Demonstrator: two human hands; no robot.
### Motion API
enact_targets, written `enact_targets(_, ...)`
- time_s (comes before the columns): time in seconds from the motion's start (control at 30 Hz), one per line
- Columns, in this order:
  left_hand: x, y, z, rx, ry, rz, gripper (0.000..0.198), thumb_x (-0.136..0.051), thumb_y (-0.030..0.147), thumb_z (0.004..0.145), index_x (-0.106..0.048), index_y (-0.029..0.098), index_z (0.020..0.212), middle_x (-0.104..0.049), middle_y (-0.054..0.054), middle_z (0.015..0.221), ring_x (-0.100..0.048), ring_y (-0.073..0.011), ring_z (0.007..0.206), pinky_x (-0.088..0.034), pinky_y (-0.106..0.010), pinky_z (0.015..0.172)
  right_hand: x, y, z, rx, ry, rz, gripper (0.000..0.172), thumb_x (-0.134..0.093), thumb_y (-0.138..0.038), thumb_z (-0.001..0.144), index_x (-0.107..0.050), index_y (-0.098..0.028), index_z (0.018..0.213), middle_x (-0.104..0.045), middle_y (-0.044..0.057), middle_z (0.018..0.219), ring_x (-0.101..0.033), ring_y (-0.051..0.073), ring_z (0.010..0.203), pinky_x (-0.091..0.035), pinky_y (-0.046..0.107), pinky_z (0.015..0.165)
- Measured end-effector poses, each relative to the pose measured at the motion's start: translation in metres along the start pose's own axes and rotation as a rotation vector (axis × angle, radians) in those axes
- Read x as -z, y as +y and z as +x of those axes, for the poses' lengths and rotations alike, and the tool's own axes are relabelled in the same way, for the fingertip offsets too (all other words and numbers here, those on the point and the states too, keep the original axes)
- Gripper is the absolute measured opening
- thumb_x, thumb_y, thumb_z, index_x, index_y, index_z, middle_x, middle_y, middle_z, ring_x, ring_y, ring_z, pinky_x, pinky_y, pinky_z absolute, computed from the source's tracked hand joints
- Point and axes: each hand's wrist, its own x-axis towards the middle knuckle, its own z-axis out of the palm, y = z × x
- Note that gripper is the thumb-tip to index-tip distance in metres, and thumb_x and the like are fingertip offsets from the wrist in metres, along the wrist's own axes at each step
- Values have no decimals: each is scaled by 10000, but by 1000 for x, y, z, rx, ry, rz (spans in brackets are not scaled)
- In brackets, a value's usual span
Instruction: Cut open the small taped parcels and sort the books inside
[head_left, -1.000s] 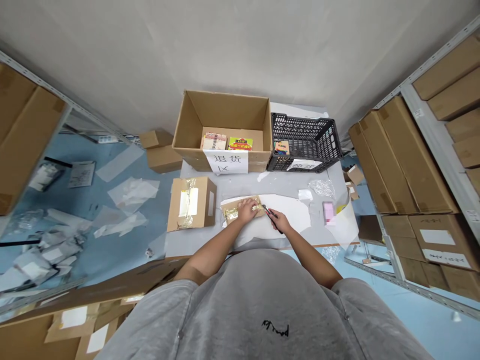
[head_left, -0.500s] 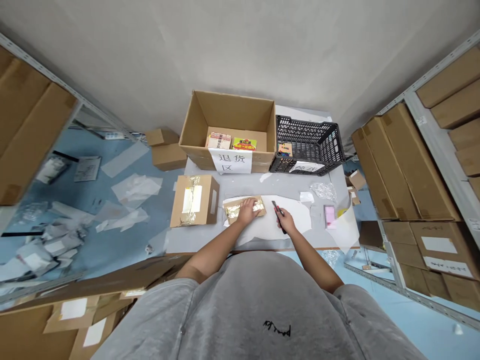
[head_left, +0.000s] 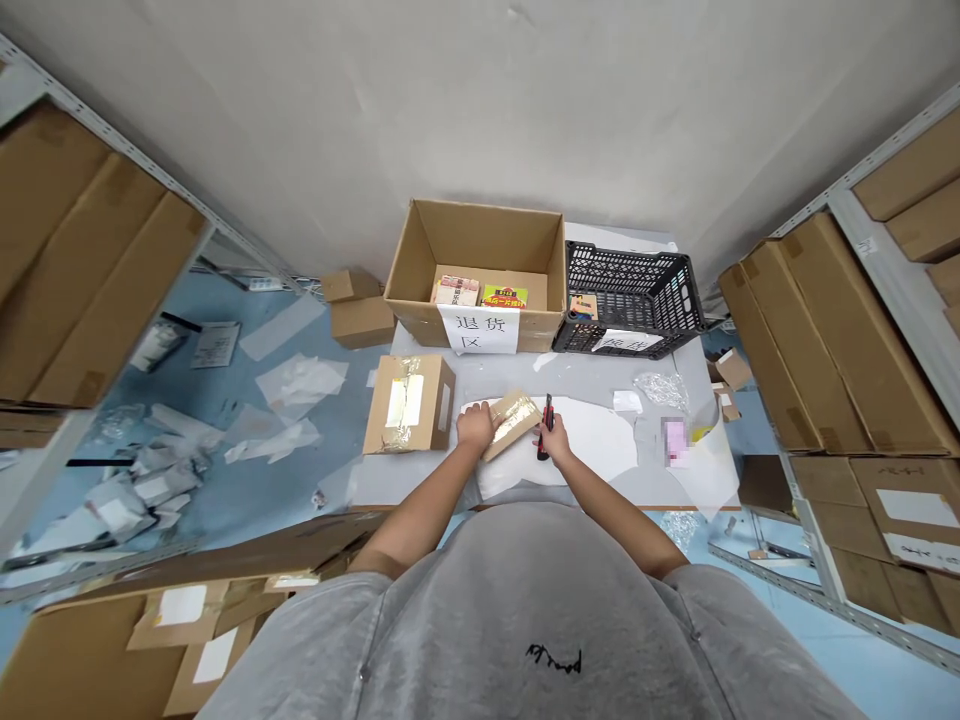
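Note:
A small flat cardboard parcel (head_left: pixel 513 420) with shiny tape along it lies tilted over a white sheet (head_left: pixel 592 435) on the table. My left hand (head_left: pixel 475 427) grips its left end, fingers partly hidden by the parcel. In my right hand (head_left: pixel 555 438) is a red and black utility knife (head_left: pixel 548 408), held upright close to the parcel's right end. Whether the blade is out is too small to tell. A taped carton (head_left: pixel 405 405) with a white label stands left of my left hand.
Behind stand a large open cardboard box (head_left: pixel 480 240) with colourful packages inside and a black plastic crate (head_left: pixel 630 300). Bubble wrap (head_left: pixel 661 388) and a pink item (head_left: pixel 676 441) lie to the right. Shelves with cartons (head_left: pixel 855 320) flank both sides; paper scraps (head_left: pixel 300 385) litter the floor.
My left hand has shifted from on top of the parcel to its left end. The parcel has turned, its right end now raised beside the knife. The view has shifted slightly.

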Motion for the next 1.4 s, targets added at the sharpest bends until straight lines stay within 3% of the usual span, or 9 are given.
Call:
enact_targets(0.17, -16, 12, -11, 180, -59, -84, 816, -514, 612, 1088, -368, 66, 1676, -791, -272, 1190, -783, -376, 1091, -531, -410, 890, -10, -21, 18, 150, -53, -40, 282, -635, -331, 962, -535, -278, 1220, -749, 42, 1282, -792, 183, 1079, -693, 266, 728)
enact_targets(0.3, -31, 18, -16, 194, -45, -172, 990, -512, 576, 1083, -57, 53, 1790, -789, -269, 1231, -788, -370, 1094, -536, -412, 888, 4, -16, 18, 110, -24, -80, 213, -617, -325, 990, -541, -265, 1179, -776, 29, 1134, -800, 161, 924, -624, 201, 627)
enact_targets(0.5, -14, 3, 10, -82, 16, -229, 1007, -710, 451, 973, -185, 232, 1804, -344, -219, 1806, -510, -381, 1559, -500, -438, 1162, 26, 25, -13, -96, 109, -61, 334, -782, -353, 930, -523, -252, 1116, -729, -18, 916, -749, 143, 627, -526, 175, 479)
enact_targets(0.6, -3, -1, 22, -171, -23, -258, 829, -693, 400, 981, -369, 249, 1729, -445, -155, 1738, -569, -328, 1499, -493, -400, 1193, 20, 38, -24, -217, 90, 45, 426, -864, -306, 864, -512, -245, 1094, -714, -14, 884, -762, 169, 622, -569, 214, 500)
enact_targets(0.8, -2, 2, 8, 80, 44, -160, 678, -663, 444, 992, -479, 183, 1590, -575, -211, 1533, -626, -370, 1384, -543, -446, 1099, 9, 26, -13, -139, 158, -33, 386, -852, -223, 822, -551, -248, 1063, -698, -18, 897, -741, 163, 686, -621, 227, 555)
enact_targets(0.93, -10, 2, -15, 293, -9, -124, 923, -600, 595, 1020, -286, 83, 1721, -603, -302, 1508, -690, -411, 1303, -564, -475, 1026, 15, 1, 14, -2, 210, -44, 364, -828, -216, 811, -562, -251, 1058, -702, -23, 900, -722, 156, 749, -621, 205, 576)
enact_targets(1.07, -20, 4, -35, 377, -89, -38, 1100, -536, 694, 1026, -89, 47, 1796, -653, -341, 1470, -675, -462, 1339, -533, -559, 1082, 14, -25, 41, 87, 76, 67, 406, -863, -252, 762, -579, -240, 1052, -712, -37, 881, -690, 136, 681, -619, 226, 590)
enact_targets(1.23, -22, 8, -35, 47, 183, 152, 1029, -575, 605, 1033, -130, 119, 1823, -250, -288, 1832, -210, -499, 1696, -233, -703, 1316, 22, -18, 48, 130, 100, -48, 453, -892, -329, 726, -591, -235, 1052, -717, -13, 931, -705, 166, 757, -598, 239, 602)
enact_targets(1.4, -23, 17, -6, -334, 122, 138, 805, -588, 527, 1068, -365, 220, 1779, -333, -188, 1829, -322, -404, 1666, -258, -565, 1347, 31, 23, 33, 98, 117, -318, 540, -930, -431, 725, -624, -219, 1117, -758, 39, 1025, -737, 202, 855, -566, 234, 639)
